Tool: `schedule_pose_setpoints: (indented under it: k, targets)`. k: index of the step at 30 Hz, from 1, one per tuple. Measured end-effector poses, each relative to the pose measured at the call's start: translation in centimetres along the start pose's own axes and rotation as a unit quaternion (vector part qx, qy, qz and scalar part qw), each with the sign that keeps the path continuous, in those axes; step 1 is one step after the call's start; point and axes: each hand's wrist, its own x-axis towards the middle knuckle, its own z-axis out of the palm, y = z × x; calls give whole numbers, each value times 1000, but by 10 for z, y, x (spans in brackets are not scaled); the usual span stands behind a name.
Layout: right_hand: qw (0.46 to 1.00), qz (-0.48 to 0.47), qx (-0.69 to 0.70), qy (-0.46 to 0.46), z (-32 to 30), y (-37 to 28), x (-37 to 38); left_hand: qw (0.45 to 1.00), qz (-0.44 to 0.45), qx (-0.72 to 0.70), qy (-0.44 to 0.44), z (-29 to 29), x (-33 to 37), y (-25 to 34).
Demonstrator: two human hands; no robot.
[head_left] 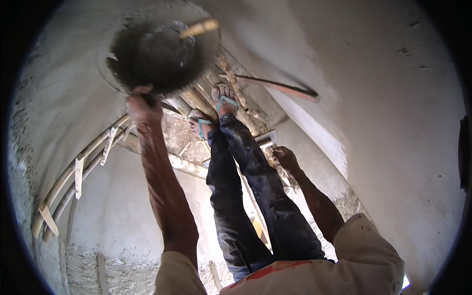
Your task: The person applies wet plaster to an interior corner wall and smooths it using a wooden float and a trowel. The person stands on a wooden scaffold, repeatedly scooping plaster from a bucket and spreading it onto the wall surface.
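Note:
My left hand is closed on the near rim of a round, dark pan, raised at the upper left. Wet grey mortar fills it, blurred by motion. Out of the mortar sticks a light wooden handle; whatever it belongs to is hidden. Lower down on the right, my right hand has its fingers curled. At its fingertips is a flat grey metal trowel, which it seems to hold, though the grip is partly hidden.
I stand in sandals on wooden poles high above the floor. A pole ladder leans at the left. A reddish bar juts out beside the smooth plastered wall on the right. Rough wall shows below.

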Motion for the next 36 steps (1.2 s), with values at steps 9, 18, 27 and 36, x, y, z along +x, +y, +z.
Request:
schedule_pose_setpoints:
  k: [9, 18, 27, 36]
  targets:
    - [955, 278, 102, 6, 81, 98, 72, 864, -390, -318, 10, -6, -41, -57]
    - [781, -267, -545, 150, 150, 173, 166, 891, -352, -279, -64, -5, -41, -44]
    - [699, -341, -629, 7, 152, 188, 179, 875, -370, -296, -101, -21, -88, -45]
    - [686, -256, -619, -283, 74, 138, 82, 847, -480, 81, -213, -66, -247, -6]
